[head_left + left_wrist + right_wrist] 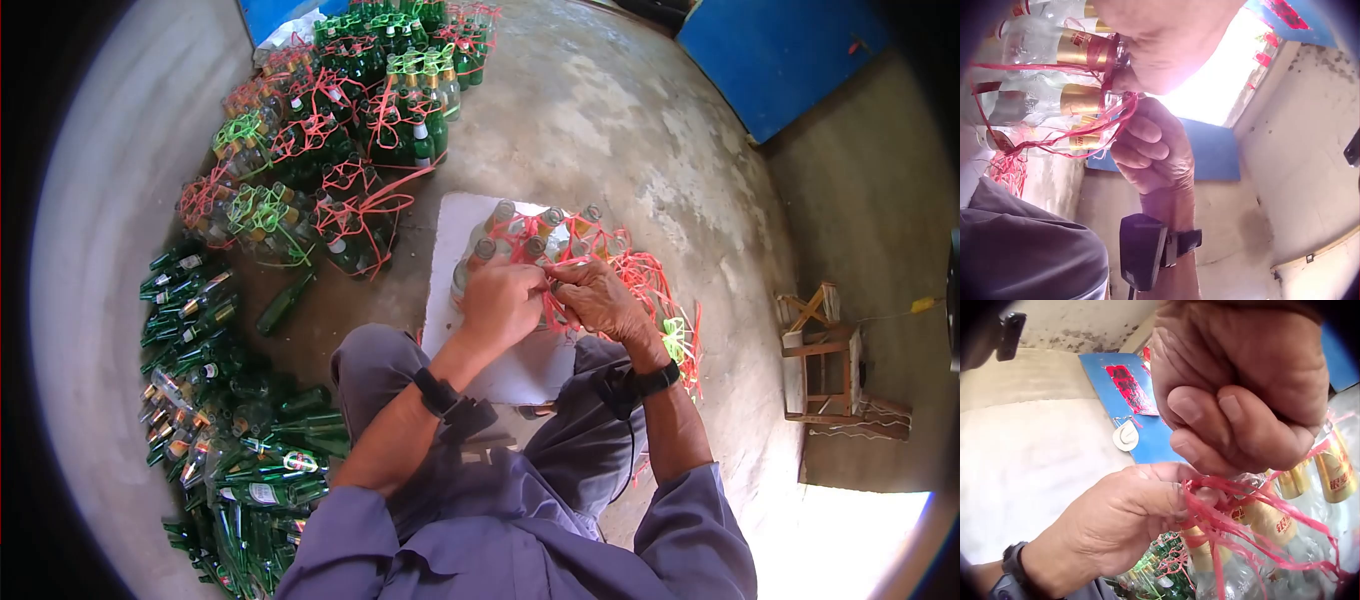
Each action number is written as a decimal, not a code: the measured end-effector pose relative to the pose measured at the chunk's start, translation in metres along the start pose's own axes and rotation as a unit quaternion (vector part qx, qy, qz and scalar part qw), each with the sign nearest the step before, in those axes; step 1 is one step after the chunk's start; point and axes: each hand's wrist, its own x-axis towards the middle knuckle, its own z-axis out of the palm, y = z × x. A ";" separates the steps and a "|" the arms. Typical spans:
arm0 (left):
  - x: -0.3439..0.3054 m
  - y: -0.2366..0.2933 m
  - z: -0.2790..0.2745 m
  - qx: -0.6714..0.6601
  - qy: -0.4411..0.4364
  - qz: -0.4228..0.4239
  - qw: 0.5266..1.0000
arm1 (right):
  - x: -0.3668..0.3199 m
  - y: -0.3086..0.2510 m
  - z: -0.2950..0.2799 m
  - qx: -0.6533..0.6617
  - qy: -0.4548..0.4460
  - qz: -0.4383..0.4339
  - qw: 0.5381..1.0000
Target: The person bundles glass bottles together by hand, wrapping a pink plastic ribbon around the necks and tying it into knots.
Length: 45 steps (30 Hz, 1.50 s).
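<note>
Bare concrete floor (620, 130) covers the area, with a blue panel (780, 55) at the far right. A white board (455, 215) lies flat on the floor just beyond the seated person's knees. A cluster of clear bottles (540, 235) with gold-foil necks stands upright on its far half, packed together and touching.

Red string (1254, 515) is wound around the bottle necks. The left hand (500, 305) is at the near edge of the cluster, with thumb and curled fingers pinching several strands beside a bottle top. The right hand (600, 300) is just to the right of it, nearly touching, with fingers curled tight around the same strands.

A loose heap of cut string (650, 280) lies on the floor right of the board. Tied bundles of green bottles (340, 120) stand at the far left. Loose green bottles (210, 400) lie on their sides at the near left. A wooden stool (830, 360) stands well apart on the right.
</note>
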 end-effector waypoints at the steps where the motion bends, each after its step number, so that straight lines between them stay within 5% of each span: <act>1: 0.000 0.000 0.000 -0.005 -0.014 -0.032 0.999 | 0.000 0.001 -0.001 -0.011 0.000 0.000 1.000; 10: 0.009 -0.001 -0.004 -0.072 -0.079 -0.160 0.981 | 0.016 0.023 0.002 -0.049 -0.011 -0.083 0.995; 17: 0.012 -0.003 -0.002 -0.097 -0.086 -0.215 0.968 | 0.013 0.017 0.007 -0.039 -0.003 -0.034 0.999; 29: 0.010 -0.006 0.000 -0.124 -0.048 -0.200 0.971 | -0.001 0.005 0.016 -0.014 0.045 -0.055 0.997; 38: 0.005 -0.011 0.008 -0.160 -0.028 -0.193 0.968 | -0.011 0.026 0.041 0.002 0.196 -0.089 0.976; 40: 0.005 -0.011 0.008 -0.166 -0.034 -0.197 0.966 | -0.019 0.019 0.041 -0.121 0.198 -0.113 0.966; 45: 0.002 -0.006 0.003 -0.164 -0.032 -0.174 0.971 | -0.030 0.013 0.055 -0.183 0.275 -0.186 0.925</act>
